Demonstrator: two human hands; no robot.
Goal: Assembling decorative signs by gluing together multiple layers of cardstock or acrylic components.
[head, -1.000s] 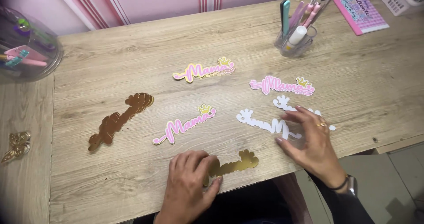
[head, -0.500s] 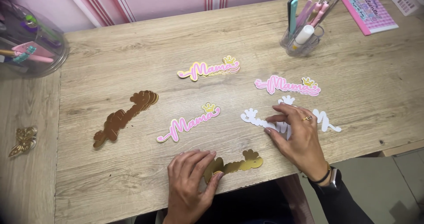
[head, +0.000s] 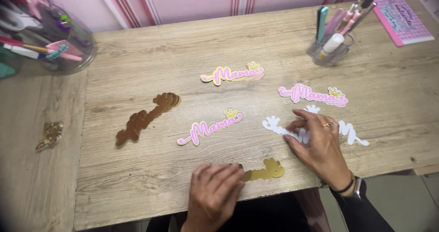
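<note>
My left hand (head: 214,193) lies flat on the near edge of the wooden table (head: 160,58), its fingertips pressing one end of a gold cutout (head: 264,171). My right hand (head: 320,146) rests on white paper cutouts (head: 276,126), fingers spread over their middle; a ring shows on one finger. Three layered pink word cutouts with small crowns lie further out: one near the centre (head: 209,126), one with a yellow border (head: 232,73), one to the right (head: 313,94).
A stack of brown-gold cutouts (head: 145,116) lies left of centre. A small gold butterfly shape (head: 49,135) sits at far left. A clear bowl of tools (head: 50,44) stands back left, a clear pen cup (head: 331,40) back right, a pink notebook (head: 399,17) beyond.
My right hand has slid left over the white cutouts, covering more of them. My left hand stays on the gold cutout. The view has shifted slightly.
</note>
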